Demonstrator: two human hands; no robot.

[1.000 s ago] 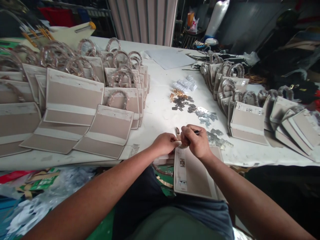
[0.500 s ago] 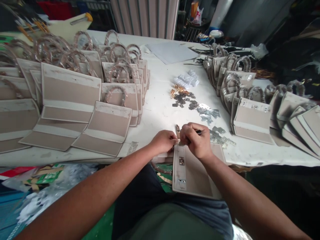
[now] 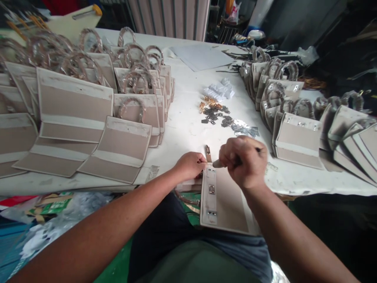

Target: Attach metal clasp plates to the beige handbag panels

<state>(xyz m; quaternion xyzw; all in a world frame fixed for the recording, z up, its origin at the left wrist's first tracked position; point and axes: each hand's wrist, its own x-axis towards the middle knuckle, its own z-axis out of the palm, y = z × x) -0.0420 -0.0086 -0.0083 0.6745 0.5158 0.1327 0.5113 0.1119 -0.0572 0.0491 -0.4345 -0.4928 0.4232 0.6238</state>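
Note:
My left hand (image 3: 190, 166) and my right hand (image 3: 243, 162) are above the top edge of a beige bag panel (image 3: 224, 204) lying across my lap. Several small metal fittings sit on it, including a plate (image 3: 211, 190) near its middle. The left fingers pinch the lower end of a narrow metal clasp (image 3: 208, 153), which sticks up past them. My right hand grips a slim tool (image 3: 218, 163), with its pale end poking out towards the clasp and a dark tip showing beyond my knuckles. My hand hides the tool's middle.
Rows of beige panels with ring handles in clear wrap (image 3: 76, 102) fill the white table's left side, and more (image 3: 297, 141) stand at right. Metal fittings (image 3: 224, 120) and a white packet (image 3: 219, 90) lie between them. Plastic scraps lie on the floor at lower left.
My right hand has risen and moved right, away from the left hand, showing more of the panel. The view has tilted slightly, shifting the table upward and left.

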